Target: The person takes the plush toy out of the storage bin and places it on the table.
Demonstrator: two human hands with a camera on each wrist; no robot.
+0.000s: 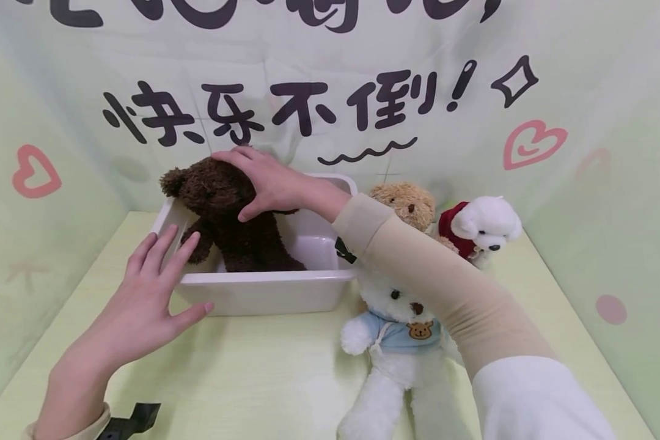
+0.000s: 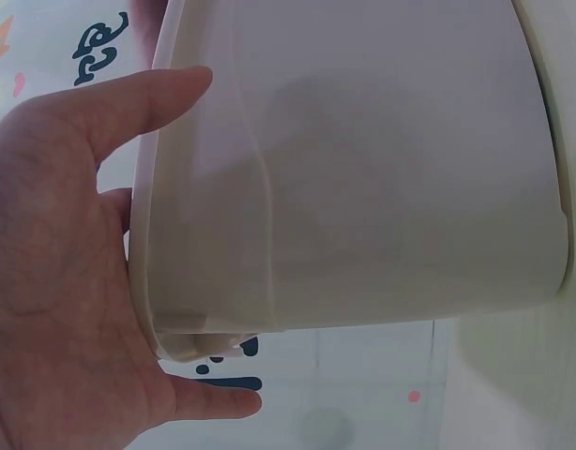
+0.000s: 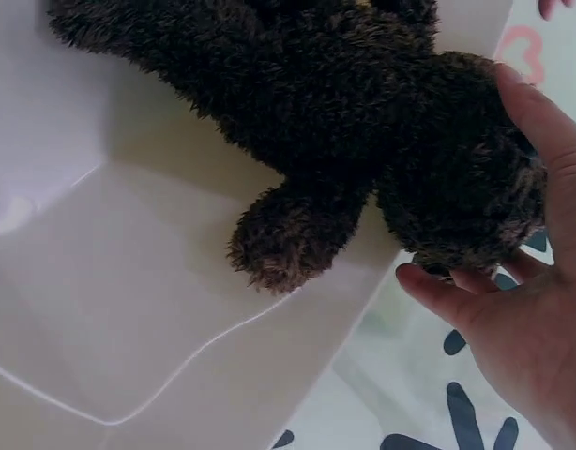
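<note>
A dark brown teddy bear (image 1: pixel 253 238) sits in a white plastic bin (image 1: pixel 264 294), its head above the rim and leaning to the left. My right hand (image 1: pixel 277 183) holds the bear's head; in the right wrist view its thumb and fingers curve round both sides of the fur. Spread fingers show on my left hand (image 1: pixel 148 293), which is at the bin's front left corner. In the left wrist view the left hand (image 2: pixel 72 244) is at the bin's rim (image 2: pixel 147 234) with thumb and fingers apart; whether it touches the rim I cannot tell.
Right of the bin lies a white bear in a blue shirt (image 1: pixel 398 333), partly under my right forearm. Behind it are a light brown bear (image 1: pixel 404 201) and a white plush dog with a red garment (image 1: pixel 486 223). A printed cloth backdrop (image 1: pixel 286 55) surrounds the pale table (image 1: pixel 253 379).
</note>
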